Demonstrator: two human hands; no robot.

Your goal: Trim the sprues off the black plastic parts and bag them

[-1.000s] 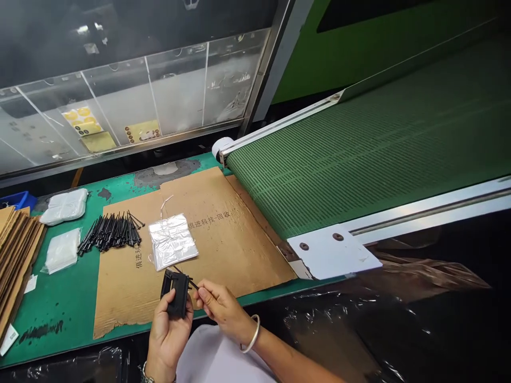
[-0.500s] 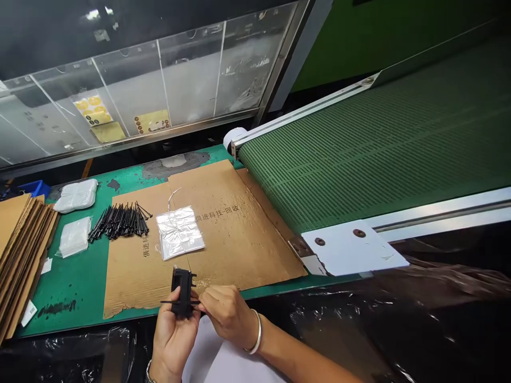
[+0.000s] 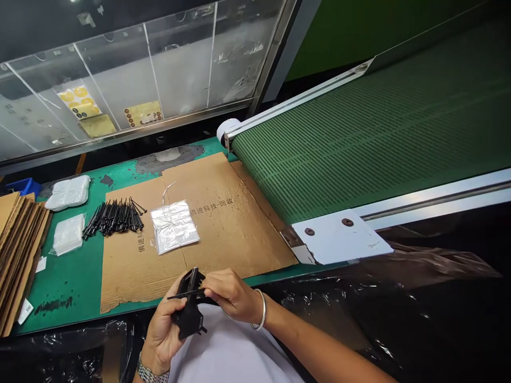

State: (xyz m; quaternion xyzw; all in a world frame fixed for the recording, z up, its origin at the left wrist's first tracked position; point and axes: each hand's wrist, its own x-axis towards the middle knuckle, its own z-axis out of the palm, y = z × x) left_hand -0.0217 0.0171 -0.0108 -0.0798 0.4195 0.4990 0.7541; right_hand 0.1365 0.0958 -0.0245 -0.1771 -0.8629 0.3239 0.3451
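A black plastic part (image 3: 189, 320) with an open frame shape is gripped in my left hand (image 3: 159, 335), tilted in front of the white clothing on my lap. My right hand (image 3: 232, 295) pinches the right end of a thin black rod (image 3: 179, 294), which lies across the part, its left end by my left thumb. Whether the rod passes through the part I cannot tell. Beyond my hands, a stack of clear plastic bags (image 3: 175, 229) rests on a cardboard sheet (image 3: 243, 239). A pile of black rods (image 3: 115, 217) lies at the sheet's left edge.
On the green table (image 3: 83, 287), two more white plastic bundles, one a bag stack (image 3: 68, 234), sit left of the rods. Cardboard sheets (image 3: 19, 255) are stacked at far left. A green conveyor belt (image 3: 339, 143) slopes up at right, beside a white tape roll (image 3: 227, 127).
The black part has turned from roughly upright to tilted, its lower end now swung toward me. My right hand still pinches the rod's end. The whole view has shifted slightly.
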